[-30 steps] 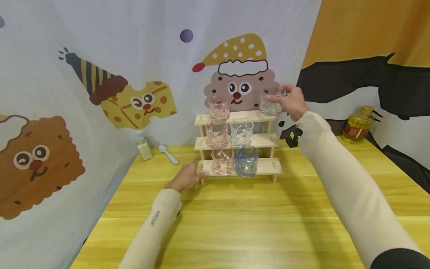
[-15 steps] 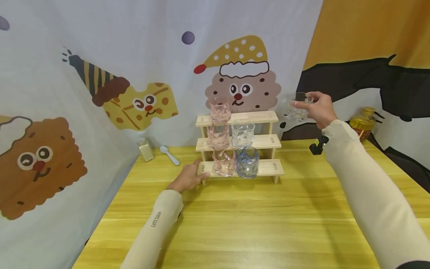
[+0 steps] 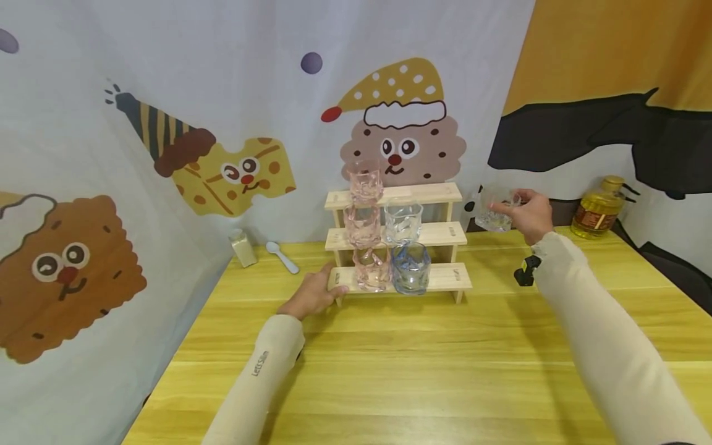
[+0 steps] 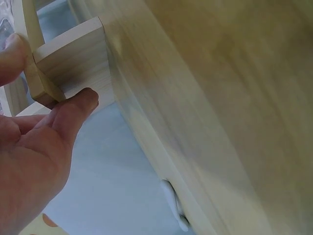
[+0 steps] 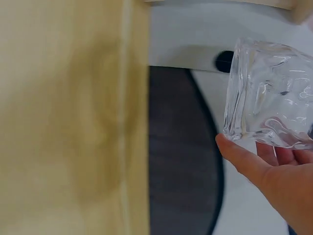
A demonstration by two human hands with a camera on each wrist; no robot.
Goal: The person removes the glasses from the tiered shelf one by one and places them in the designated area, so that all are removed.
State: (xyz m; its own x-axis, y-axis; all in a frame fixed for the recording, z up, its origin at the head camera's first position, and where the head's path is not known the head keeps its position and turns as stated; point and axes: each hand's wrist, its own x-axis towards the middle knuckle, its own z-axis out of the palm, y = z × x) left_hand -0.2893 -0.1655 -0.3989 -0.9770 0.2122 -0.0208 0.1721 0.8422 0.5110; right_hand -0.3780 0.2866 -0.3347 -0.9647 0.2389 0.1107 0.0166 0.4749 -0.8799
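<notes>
**Holding a clear glass [image 3: 494, 213] in the air, right of a stepped wooden stand [image 3: 423, 194]**

Grasps it by its right side with the right hand [image 3: 531, 216], left of a yellow bottle [image 3: 597, 209]. Grips the left end of the lowest step [image 3: 447, 277] with the left hand [image 3: 311, 294]. Faces pink glasses [image 3: 363, 226] on all three steps, a second clear glass [image 3: 403, 224] beside the middle one, a blue glass [image 3: 411, 272] beside the lowest.

Colourless faceted glass tumbler [image 5: 269, 88] right of the pale three-tiered wooden rack [image 3: 444, 277]; pink, blue and colourless tumblers [image 3: 363, 227] upon it.
</notes>
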